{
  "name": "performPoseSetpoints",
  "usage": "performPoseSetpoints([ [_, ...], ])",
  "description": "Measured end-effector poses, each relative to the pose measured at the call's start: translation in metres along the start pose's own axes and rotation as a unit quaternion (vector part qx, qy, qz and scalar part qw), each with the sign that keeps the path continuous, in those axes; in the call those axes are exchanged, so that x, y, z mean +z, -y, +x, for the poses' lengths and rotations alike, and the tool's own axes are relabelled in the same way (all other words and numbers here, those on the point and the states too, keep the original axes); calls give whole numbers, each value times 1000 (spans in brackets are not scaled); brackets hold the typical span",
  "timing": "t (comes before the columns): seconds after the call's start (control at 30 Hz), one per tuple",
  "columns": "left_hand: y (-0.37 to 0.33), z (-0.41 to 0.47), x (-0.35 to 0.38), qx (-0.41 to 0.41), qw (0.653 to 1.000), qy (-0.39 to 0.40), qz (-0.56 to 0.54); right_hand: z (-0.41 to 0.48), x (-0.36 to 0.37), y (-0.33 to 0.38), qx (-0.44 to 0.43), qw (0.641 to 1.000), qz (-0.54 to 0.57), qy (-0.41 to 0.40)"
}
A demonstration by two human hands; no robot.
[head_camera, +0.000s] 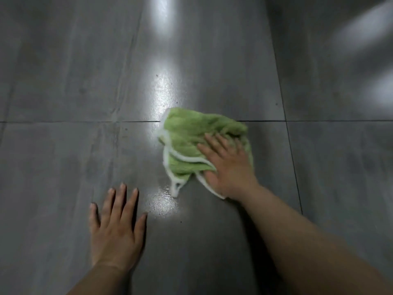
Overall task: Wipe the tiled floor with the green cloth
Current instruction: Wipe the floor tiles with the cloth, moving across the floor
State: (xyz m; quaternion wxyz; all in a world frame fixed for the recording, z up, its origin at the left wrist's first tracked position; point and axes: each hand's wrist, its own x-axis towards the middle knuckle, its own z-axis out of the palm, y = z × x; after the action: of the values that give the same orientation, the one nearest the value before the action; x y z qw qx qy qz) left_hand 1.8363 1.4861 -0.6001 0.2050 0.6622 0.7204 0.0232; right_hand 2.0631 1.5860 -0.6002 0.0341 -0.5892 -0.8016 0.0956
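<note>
A crumpled green cloth (pixel 187 137) with white edging lies on the grey tiled floor (pixel 63 81), straddling a grout line. My right hand (pixel 227 165) presses flat on the cloth's near right part, fingers spread and pointing away. My left hand (pixel 116 226) rests flat on the bare tile to the near left of the cloth, fingers apart, holding nothing. A wet, shiny streak (pixel 163 90) runs up the floor from just left of the cloth.
Large grey tiles with dark grout lines (pixel 291 145) fill the whole view. Small dark specks (pixel 157 75) lie in the wet streak beyond the cloth. Bright light reflections show at the top and the right edge.
</note>
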Motion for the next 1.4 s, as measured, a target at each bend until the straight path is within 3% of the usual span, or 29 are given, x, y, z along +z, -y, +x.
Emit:
performPoseSetpoints([
  [0.1, 4, -1, 6, 3, 1000, -19, -2, -18, -11, -67, 151, 988, 9, -22],
  [0.23, 6, -1, 9, 7, 999, -35, -3, -7, -8, -23, 436, 895, 71, -66],
  [0.3, 5, -2, 8, 5, 999, -35, 3, 7, 3, 35, 384, 919, 62, -72],
  [0.4, 2, 0, 7, 5, 999, -35, 10, 1, 16, 97, 127, 991, 26, -28],
  [0.5, 1, 0, 5, 9, 999, -51, 14, -6, 9, 54, -31, 998, 48, 12],
  [0.57, 0, -1, 4, 6, 999, -41, 17, -12, 5, -6, -13, 999, 2, -46],
  [0.67, 0, -2, 2, -3, 999, -35, 23, -43, -13, -83, 191, 978, 36, -69],
  [0.8, 0, -4, 0, -18, 999, -12, 34, -47, -10, -41, 442, 880, 117, -129],
  [0.83, 0, -5, -1, -19, 999, -10, 37, -39, -8, -14, 452, 874, 133, -117],
  [0.87, -1, -4, -1, -23, 999, -10, 37, -33, -3, 17, 415, 894, 135, -106],
  [0.97, -3, -6, -4, -35, 999, -13, 23, -51, 22, 94, 173, 982, 51, -54],
  [1.03, -5, -7, -6, -23, 999, -44, 15, -79, 24, 89, 15, 998, 67, -7],
  [1.1, -6, -7, -5, -13, 997, -71, 13, -106, 18, 34, -86, 996, 33, 14],
  [1.17, -6, -9, -4, -7, 997, -65, 27, -141, 5, -39, -59, 998, -12, 8],
  [1.23, -7, -9, -5, -17, 998, -39, 38, -171, -21, -87, 81, 996, 0, 26],
  [1.3, -8, -7, -11, -24, 999, 16, 19, -186, -37, -97, 213, 976, -15, 48],
  [1.4, 2, -13, -26, -15, 997, 68, 16, -179, -41, -89, 242, 969, -37, 29],
])
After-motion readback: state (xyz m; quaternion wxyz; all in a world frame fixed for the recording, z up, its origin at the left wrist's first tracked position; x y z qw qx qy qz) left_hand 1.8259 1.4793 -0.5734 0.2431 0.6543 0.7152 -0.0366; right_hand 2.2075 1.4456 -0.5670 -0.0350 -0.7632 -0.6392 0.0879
